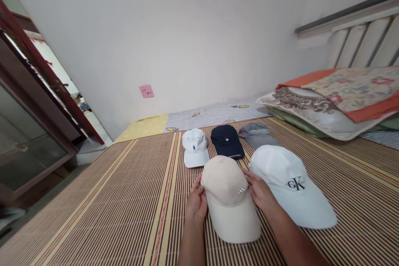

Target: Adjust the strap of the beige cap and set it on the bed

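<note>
A beige baseball cap (222,183) with a small logo sits between my two hands, its brim toward me. My left hand (197,200) grips its left side, and my right hand (257,186) holds the opposite side. Just right of it lies a white cap (280,174) with black "CK" letters. Behind the beige cap is a row of caps: a smaller white cap (195,147), a navy cap (227,139) and a grey cap (259,134). The fingertips of both hands are partly hidden behind the beige cap.
A striped bamboo mat (124,199) covers the bed. Stacked pillows (311,106) with a floral orange-edged cloth (364,91) lie at the right, near the headboard (364,43). A pink note (146,91) is on the wall. To the left is a red door frame (59,87).
</note>
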Tool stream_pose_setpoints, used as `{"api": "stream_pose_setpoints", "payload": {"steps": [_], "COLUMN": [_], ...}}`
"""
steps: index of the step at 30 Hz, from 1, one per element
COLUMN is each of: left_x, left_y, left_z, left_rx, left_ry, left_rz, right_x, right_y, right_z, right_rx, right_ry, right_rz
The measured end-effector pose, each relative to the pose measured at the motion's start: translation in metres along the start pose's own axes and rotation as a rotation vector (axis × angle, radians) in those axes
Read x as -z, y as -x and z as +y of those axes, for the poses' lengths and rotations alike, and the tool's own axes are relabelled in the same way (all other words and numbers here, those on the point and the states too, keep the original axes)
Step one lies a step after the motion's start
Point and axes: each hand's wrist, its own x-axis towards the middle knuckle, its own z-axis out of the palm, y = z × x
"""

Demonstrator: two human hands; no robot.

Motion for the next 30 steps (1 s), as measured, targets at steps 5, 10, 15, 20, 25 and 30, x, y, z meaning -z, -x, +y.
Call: {"api": "stream_pose_setpoints", "payload": {"steps": [5, 10, 15, 20, 25, 30], "left_x": [0.003, 0.006, 0.006, 0.004, 0.001, 0.001], "left_y": [0.007, 0.018, 0.020, 0.023, 0.023, 0.021], "left_z": [-0.001, -0.005, -0.005, -0.001, 0.002, 0.001], "left_rx": [-0.017, -0.058, -0.082, -0.080, -0.066, -0.084], "left_ry": [-0.026, -0.068, -0.105, -0.132, -0.118, -0.104], "left_rz": [0.067, 0.110, 0.057, -0.033, -0.035, -0.015], "right_x": [-0.001, -0.001, -0.002, -0.003, -0.005, -0.004], "right_y": [-0.002, 0.001, 0.006, 0.009, 0.011, 0.011], "right_z": [0.003, 0.002, 0.000, -0.001, -0.002, -0.001], "right_rx": [0.029, 0.038, 0.054, 0.064, 0.067, 0.068], "right_ry": [0.006, 0.001, 0.004, 0.003, 0.003, 0.007], "right_rz": [0.043, 0.062, 0.055, 0.061, 0.069, 0.070]}}
